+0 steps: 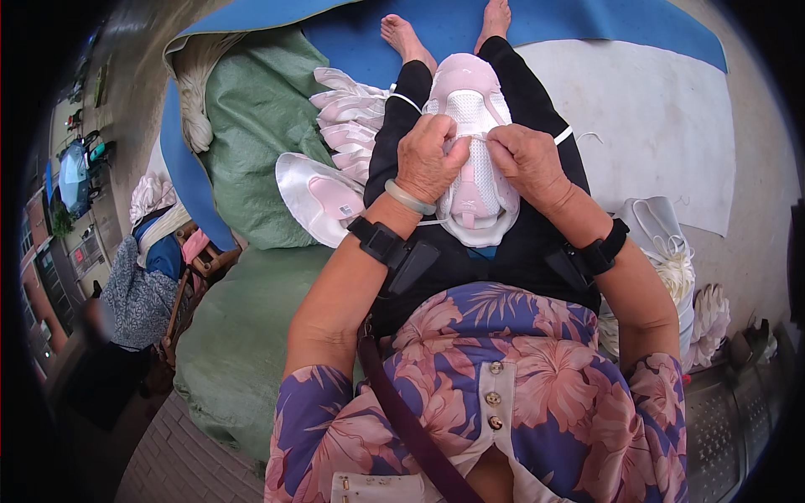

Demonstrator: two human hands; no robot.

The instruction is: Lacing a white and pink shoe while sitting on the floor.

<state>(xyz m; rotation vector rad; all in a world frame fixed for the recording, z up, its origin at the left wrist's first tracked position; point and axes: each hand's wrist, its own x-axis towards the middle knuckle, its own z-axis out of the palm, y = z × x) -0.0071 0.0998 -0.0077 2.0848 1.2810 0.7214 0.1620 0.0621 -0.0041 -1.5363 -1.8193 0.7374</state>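
A white and pink shoe upper [471, 189] lies lengthwise over my lap, its pink toe pointing away from me. My left hand [429, 158] is closed at its left edge, thumb and forefinger pinched together. Opposite it, my right hand [530, 164] pinches in the same way over the right edge. A thin white shoelace [563, 134] runs out past the right hand across my thigh, and another white length shows beyond the left hand. Between the fingertips a short stretch of lace crosses the mesh tongue. The fingers hide the lace holes.
Several pink and white shoe uppers [348, 126] are stacked at my left, with a loose one [323, 197] nearer. Green sacks [260, 142] bulge further left. A white sheet [646, 126] covers the right side of a blue mat [570, 21]. A white bag [650, 230] with laces stands right.
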